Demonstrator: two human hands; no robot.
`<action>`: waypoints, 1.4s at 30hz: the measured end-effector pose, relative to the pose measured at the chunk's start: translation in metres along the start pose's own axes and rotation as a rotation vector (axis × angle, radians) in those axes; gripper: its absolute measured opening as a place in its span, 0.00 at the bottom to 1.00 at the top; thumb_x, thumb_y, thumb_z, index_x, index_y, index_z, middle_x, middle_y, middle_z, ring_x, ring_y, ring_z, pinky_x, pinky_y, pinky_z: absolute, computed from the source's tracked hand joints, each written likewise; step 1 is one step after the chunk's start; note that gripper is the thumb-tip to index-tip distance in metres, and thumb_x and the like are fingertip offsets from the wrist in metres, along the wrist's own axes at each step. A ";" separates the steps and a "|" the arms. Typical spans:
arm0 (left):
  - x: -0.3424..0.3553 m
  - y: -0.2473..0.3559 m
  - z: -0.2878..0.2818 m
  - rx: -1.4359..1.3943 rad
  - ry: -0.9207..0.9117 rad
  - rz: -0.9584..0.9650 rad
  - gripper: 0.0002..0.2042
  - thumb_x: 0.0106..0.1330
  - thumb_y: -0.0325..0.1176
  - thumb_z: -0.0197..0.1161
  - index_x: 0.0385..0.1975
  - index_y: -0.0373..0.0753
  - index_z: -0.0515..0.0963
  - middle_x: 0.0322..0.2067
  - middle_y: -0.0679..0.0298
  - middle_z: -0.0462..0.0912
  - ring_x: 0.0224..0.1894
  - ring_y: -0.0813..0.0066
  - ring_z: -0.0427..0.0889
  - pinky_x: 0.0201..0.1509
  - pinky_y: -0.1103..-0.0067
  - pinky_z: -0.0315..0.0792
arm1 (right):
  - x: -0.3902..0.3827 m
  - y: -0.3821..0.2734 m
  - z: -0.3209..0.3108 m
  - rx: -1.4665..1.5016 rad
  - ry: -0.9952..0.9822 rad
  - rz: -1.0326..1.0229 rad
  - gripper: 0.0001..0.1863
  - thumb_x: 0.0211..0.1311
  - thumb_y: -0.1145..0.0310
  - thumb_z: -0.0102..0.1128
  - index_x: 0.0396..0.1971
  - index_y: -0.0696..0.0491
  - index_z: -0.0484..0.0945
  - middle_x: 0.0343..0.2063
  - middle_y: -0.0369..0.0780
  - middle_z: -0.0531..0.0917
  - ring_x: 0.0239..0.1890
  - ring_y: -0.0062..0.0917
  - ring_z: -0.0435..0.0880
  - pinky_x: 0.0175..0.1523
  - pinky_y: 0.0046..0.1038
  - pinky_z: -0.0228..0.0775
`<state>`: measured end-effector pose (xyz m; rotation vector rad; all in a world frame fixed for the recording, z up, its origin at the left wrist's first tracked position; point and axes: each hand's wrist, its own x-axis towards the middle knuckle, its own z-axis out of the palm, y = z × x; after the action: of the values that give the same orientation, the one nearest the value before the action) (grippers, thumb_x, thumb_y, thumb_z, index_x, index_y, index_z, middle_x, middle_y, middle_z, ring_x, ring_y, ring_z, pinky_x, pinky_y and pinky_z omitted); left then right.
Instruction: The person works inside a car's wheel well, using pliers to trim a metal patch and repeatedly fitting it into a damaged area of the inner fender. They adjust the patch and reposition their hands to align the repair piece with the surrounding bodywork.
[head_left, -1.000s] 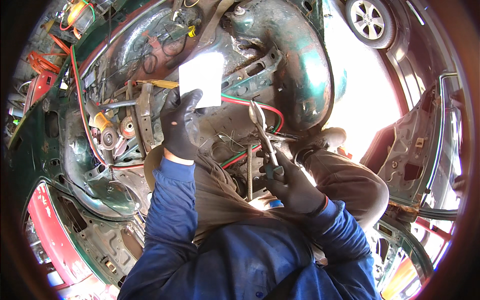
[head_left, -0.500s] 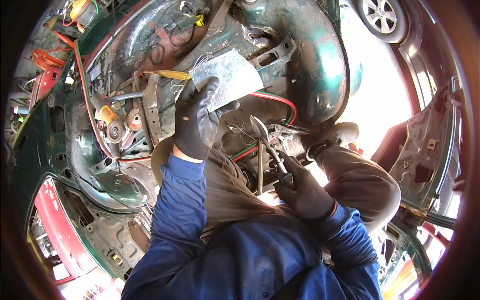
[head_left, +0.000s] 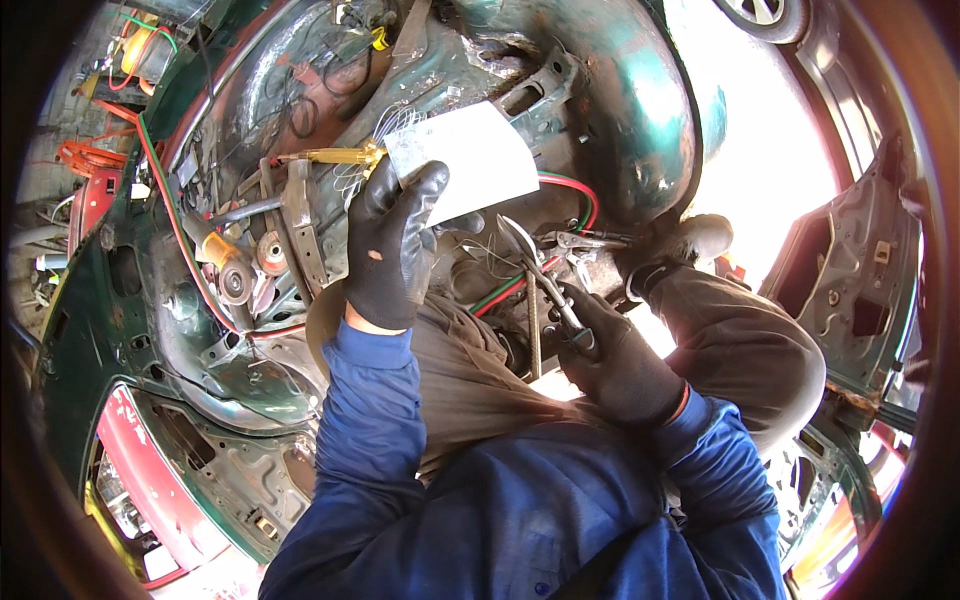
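My left hand [head_left: 388, 255], in a dark coated glove, is closed on the lower left edge of a thin, pale metal sheet [head_left: 470, 160] and holds it up. Behind that hand, a brass-coloured torch-like tool [head_left: 335, 156] points left; a loose bundle of thin wire [head_left: 398, 122] loops by the sheet's corner. I cannot tell whether the hand touches either one. My right hand [head_left: 622, 365], gloved too, grips the handles of tin snips [head_left: 545, 285]. Their blades point up and left, below the sheet and apart from it; whether the jaws are parted is unclear.
Around me lies a stripped green car body with a rounded wheel arch [head_left: 640, 110]. At left are an angle grinder [head_left: 232, 268], a hammer [head_left: 298, 215] and a red-green twin hose [head_left: 158, 175]. Locking pliers [head_left: 585, 242] lie beyond my right hand. Door panels [head_left: 850, 280] stand at right.
The sheet has tilted and shifted slightly right, now glaring white. Both hands sit a little lower and further right in the picture, as the whole view has shifted. Both grips are kept.
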<state>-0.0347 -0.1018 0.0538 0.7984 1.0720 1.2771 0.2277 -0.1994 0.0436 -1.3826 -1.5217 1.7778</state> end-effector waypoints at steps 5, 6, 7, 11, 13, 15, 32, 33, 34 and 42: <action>0.000 -0.002 0.002 0.191 -0.076 0.038 0.20 0.82 0.36 0.63 0.67 0.34 0.78 0.57 0.58 0.88 0.56 0.65 0.91 0.44 0.68 0.90 | 0.000 0.008 -0.002 0.019 0.016 0.022 0.35 0.67 0.79 0.59 0.75 0.62 0.70 0.45 0.43 0.86 0.44 0.22 0.83 0.50 0.30 0.78; 0.000 -0.002 0.004 0.175 -0.074 0.037 0.20 0.82 0.36 0.62 0.68 0.34 0.77 0.57 0.58 0.88 0.56 0.65 0.91 0.44 0.68 0.90 | -0.001 0.011 -0.002 0.011 0.022 0.012 0.35 0.67 0.78 0.59 0.75 0.62 0.70 0.45 0.44 0.86 0.45 0.23 0.83 0.51 0.31 0.78; -0.001 -0.002 0.006 0.160 -0.070 0.035 0.21 0.83 0.37 0.62 0.68 0.33 0.77 0.58 0.57 0.88 0.56 0.65 0.91 0.44 0.68 0.91 | -0.001 0.014 -0.002 0.004 0.027 0.002 0.35 0.67 0.78 0.60 0.75 0.62 0.70 0.46 0.44 0.86 0.46 0.24 0.83 0.52 0.31 0.78; 0.001 -0.005 0.010 0.185 -0.054 -0.016 0.23 0.83 0.40 0.61 0.71 0.33 0.75 0.59 0.56 0.88 0.56 0.63 0.92 0.43 0.67 0.92 | 0.000 0.019 -0.007 -0.055 0.015 -0.027 0.35 0.67 0.76 0.61 0.76 0.63 0.69 0.48 0.48 0.85 0.48 0.30 0.85 0.56 0.35 0.79; 0.002 -0.007 0.009 0.163 -0.058 -0.017 0.23 0.84 0.41 0.61 0.71 0.34 0.75 0.59 0.55 0.88 0.56 0.63 0.92 0.44 0.66 0.92 | -0.003 0.019 -0.006 -0.063 0.035 -0.044 0.36 0.67 0.75 0.62 0.76 0.63 0.69 0.49 0.50 0.85 0.49 0.33 0.86 0.57 0.36 0.78; 0.002 -0.004 0.012 0.136 -0.086 -0.023 0.24 0.84 0.42 0.61 0.71 0.34 0.75 0.59 0.56 0.88 0.55 0.62 0.92 0.43 0.66 0.93 | -0.004 0.020 -0.006 -0.084 0.054 -0.065 0.36 0.67 0.75 0.62 0.76 0.64 0.68 0.50 0.51 0.85 0.50 0.37 0.87 0.58 0.37 0.78; 0.001 -0.005 0.018 0.116 -0.102 -0.034 0.22 0.82 0.39 0.63 0.69 0.34 0.75 0.58 0.56 0.87 0.56 0.59 0.93 0.45 0.65 0.94 | 0.000 0.022 -0.010 -0.057 0.077 -0.063 0.35 0.70 0.74 0.62 0.76 0.63 0.70 0.60 0.56 0.85 0.60 0.41 0.87 0.66 0.37 0.77; 0.001 -0.006 0.018 0.110 -0.104 -0.039 0.22 0.82 0.39 0.63 0.69 0.34 0.75 0.58 0.56 0.87 0.56 0.59 0.92 0.45 0.64 0.94 | 0.000 0.023 -0.009 -0.050 0.085 -0.083 0.35 0.70 0.74 0.62 0.76 0.63 0.70 0.60 0.56 0.85 0.61 0.40 0.87 0.66 0.37 0.77; 0.001 -0.006 0.018 0.114 -0.106 -0.037 0.22 0.82 0.38 0.63 0.69 0.34 0.75 0.58 0.56 0.87 0.56 0.59 0.92 0.46 0.64 0.94 | 0.000 0.024 -0.009 -0.044 0.093 -0.104 0.35 0.70 0.74 0.63 0.76 0.63 0.69 0.60 0.56 0.85 0.61 0.39 0.87 0.66 0.37 0.77; 0.000 -0.006 0.019 0.093 -0.119 -0.032 0.20 0.82 0.36 0.63 0.68 0.34 0.76 0.58 0.55 0.87 0.57 0.58 0.92 0.47 0.63 0.94 | -0.003 0.015 -0.012 0.051 0.059 -0.032 0.34 0.71 0.73 0.64 0.76 0.63 0.70 0.53 0.53 0.88 0.52 0.33 0.89 0.59 0.36 0.79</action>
<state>-0.0147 -0.1009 0.0546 0.9130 1.0501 1.1450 0.2433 -0.2008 0.0327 -1.3662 -1.4501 1.7293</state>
